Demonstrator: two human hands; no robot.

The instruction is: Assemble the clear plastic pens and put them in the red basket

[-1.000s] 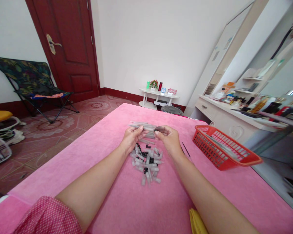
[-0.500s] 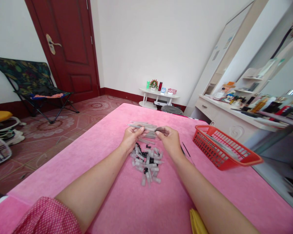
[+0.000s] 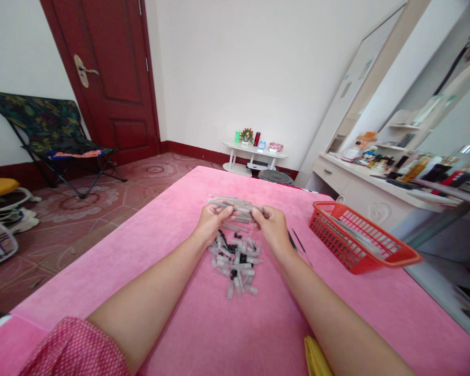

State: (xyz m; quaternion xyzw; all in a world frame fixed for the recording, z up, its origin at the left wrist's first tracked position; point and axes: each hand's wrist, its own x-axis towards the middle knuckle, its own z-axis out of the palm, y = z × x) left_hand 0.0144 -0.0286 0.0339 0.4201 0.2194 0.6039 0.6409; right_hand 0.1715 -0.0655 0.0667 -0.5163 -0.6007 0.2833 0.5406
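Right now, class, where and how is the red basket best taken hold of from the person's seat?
Probably take the basket by the rim at its near end, coming from above on the person's side. It sits upright and open-topped; that rim juts outward, exposed, while slim contents lie lengthwise inside.

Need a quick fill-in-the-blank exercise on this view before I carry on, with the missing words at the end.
1. The cloth under the pile is ____.
2. The pile mixes translucent pieces with ____ ones.
3. The left hand is farther from the basket than the ____ hand.

Missing words: pink; black; right.
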